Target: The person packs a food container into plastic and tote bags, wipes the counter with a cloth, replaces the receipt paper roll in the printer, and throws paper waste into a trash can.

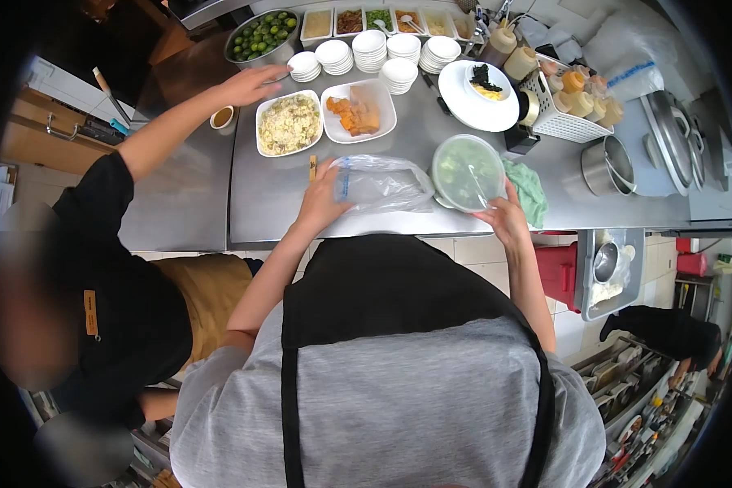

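A clear plastic bag (382, 185) lies stretched over the steel counter, its left end pinched in my left hand (321, 199). At its right end sits a round lidded container (467, 172) with green contents. My right hand (506, 215) grips the container's lower right edge. Beyond the bag stand a white dish of pale chopped food (289, 124) and a white dish of orange pieces (355, 111). A green cloth (527, 191) lies just right of the container.
A co-worker's hand (256, 82) reaches in from the left, near stacked small bowls (334, 57) and a bowl of green limes (260, 41). At the right are a white plate (455, 93), a bottle basket (573, 130) and a metal pot (607, 167).
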`<state>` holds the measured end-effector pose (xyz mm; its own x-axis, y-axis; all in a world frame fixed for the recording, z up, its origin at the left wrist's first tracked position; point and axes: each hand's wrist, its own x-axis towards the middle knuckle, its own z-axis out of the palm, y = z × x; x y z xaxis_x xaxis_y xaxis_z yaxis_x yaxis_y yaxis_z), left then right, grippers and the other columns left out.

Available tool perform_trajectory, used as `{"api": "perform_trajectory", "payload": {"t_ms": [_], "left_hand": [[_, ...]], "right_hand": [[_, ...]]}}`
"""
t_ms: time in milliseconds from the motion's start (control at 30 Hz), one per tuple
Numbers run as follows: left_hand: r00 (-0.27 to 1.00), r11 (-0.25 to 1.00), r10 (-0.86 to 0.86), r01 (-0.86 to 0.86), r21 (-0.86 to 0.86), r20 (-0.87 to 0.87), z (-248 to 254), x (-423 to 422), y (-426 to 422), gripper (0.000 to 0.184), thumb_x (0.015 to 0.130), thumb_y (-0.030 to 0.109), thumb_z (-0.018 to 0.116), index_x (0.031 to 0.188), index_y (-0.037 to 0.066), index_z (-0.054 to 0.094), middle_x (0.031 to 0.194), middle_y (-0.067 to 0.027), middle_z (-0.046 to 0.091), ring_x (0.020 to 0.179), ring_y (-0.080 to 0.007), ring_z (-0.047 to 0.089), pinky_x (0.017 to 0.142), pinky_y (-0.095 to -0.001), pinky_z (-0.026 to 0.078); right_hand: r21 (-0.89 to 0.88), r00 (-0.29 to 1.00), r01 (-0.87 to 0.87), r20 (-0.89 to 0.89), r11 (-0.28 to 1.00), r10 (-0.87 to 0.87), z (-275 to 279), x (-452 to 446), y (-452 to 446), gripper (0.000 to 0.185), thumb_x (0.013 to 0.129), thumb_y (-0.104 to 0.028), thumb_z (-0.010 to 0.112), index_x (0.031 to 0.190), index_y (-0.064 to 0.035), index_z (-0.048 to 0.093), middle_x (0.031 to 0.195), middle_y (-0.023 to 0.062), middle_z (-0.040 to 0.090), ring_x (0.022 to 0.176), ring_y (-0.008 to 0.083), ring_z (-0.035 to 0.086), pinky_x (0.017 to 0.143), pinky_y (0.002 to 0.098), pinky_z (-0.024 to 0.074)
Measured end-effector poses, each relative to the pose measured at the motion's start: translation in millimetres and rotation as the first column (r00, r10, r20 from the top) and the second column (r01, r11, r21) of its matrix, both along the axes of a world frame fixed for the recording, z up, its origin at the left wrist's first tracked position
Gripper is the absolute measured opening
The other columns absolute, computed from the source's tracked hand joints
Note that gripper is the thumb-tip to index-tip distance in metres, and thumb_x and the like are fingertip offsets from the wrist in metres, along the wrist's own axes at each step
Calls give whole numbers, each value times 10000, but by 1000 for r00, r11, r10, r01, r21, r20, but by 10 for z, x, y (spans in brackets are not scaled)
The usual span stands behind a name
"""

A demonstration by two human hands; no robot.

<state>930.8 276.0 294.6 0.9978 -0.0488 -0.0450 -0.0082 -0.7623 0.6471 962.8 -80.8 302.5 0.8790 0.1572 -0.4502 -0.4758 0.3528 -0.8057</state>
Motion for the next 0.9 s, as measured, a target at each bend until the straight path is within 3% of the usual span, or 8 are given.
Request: {"api": "perform_trajectory", "payload": {"t_ms": [100,300,400,533,600,700,767,900], "left_hand": [[1000,999,-26,26,34,8,-64,109,-74,740,574,150,750,1204,-7,395,1322,-158,310,1204,-295,344,983,-335,317],[996,993,-91,90,76,10,-194,341,-341,769,560,161,749,1208,-15,374,1332,-145,284,1106,-326,443,899,-369,399],[986,993,-85,96,72,-147,-156,396,-500,747,586,157,719,1224,-6,367,1337,-141,281,1151,-324,400,933,-366,371],[988,993,-81,92,74,-132,-348,432,-564,770,583,153,723,1240,11,347,1334,-135,277,1096,-344,441,883,-382,409],[992,994,-76,84,68,-103,-407,437,-557,799,563,146,738,1244,19,341,1329,-137,279,1062,-352,468,852,-387,433],[994,991,-71,61,-119,-81,-466,410,-553,833,544,153,752,1251,21,331,1302,-150,316,1093,-339,448,891,-371,408],[997,878,-34,60,-474,64,-556,342,-505,840,561,208,764,1259,30,333,1266,-153,374,1148,-281,406,958,-342,332],[998,912,8,15,-411,55,-727,296,-403,841,550,184,770,1258,28,345,1259,-144,378,1172,-270,371,977,-349,306]], "right_hand": [[2,994,107,25,994,-107,180,-118,-123,672,725,66,369,1334,-102,141,1172,246,430,868,368,593,667,397,561],[-16,995,62,83,998,-60,589,-218,-279,673,719,82,359,1337,-88,152,1130,248,464,866,340,603,658,381,571],[11,994,27,102,1000,-28,720,-201,-112,667,721,81,371,1335,-92,178,1115,233,483,838,318,615,635,368,574],[130,992,-75,111,989,60,560,-75,292,668,730,68,398,1341,-97,183,1126,217,480,811,308,620,616,365,570],[291,989,-143,80,946,125,393,-13,520,659,733,61,404,1336,-96,192,1147,219,460,820,318,616,637,369,566],[379,982,-185,37,907,185,115,116,775,664,733,57,399,1336,-99,170,1167,221,440,830,329,611,650,374,564],[346,981,-189,23,919,193,-37,192,854,653,729,53,405,1326,-84,179,1179,219,428,829,341,608,646,376,567],[223,983,-183,30,957,181,-109,232,956,656,733,46,403,1326,-89,158,1181,220,419,816,353,609,646,377,568]]}}
